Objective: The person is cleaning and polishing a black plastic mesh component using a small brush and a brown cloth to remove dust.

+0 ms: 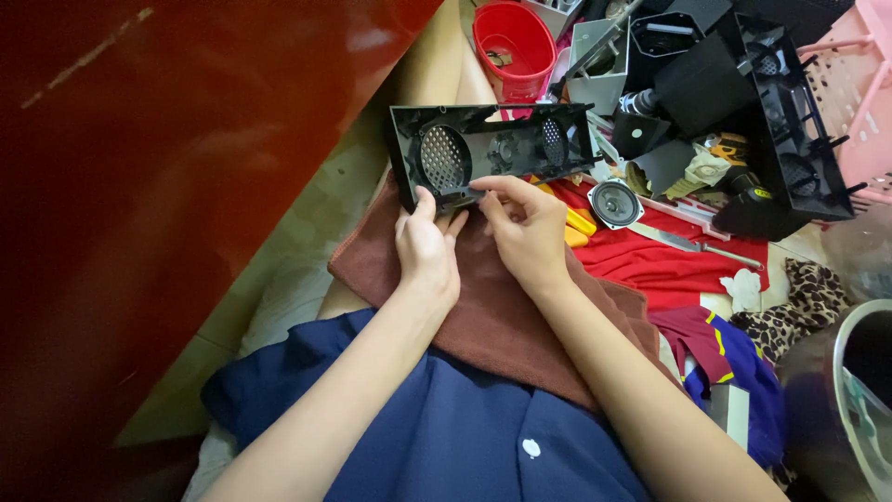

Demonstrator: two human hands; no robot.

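— Both hands are on the black speaker housing (492, 149), right?

— Yes. Left hand (426, 246) grips its lower edge, thumb laid up against the front face just below the round mesh grille (444, 158), the other fingers curled underneath. Right hand (525, 228) is beside it, almost touching, with thumb and forefinger pinched on that same lower edge near the middle of the panel.

— And where does the housing sit?

— It stands tilted on its long edge at the far edge of the brown towel (492, 316), which is spread over the person's lap above the blue garment (446, 437). A second, smaller grille shows toward its right end (the middle opening is too dark to read).

— What lies around it?

— Off the towel's right edge, a red cloth (669, 265) covers the floor; on it rests a loose round speaker driver (614, 204), close to the housing's right end, and a knife-like metal tool (692, 244) just beyond that. Something yellow (578, 223) peeks out between the right hand and the driver. A red plastic cup (514, 42) stands behind the housing at the top. Further right, another black plastic frame (790, 121) leans upright among cluttered parts, with a pink basket (859, 93) at the upper right corner and a leopard-print fabric (808, 297) lower down.

— And to the left?

— A dark red surface (167, 186) fills that side.
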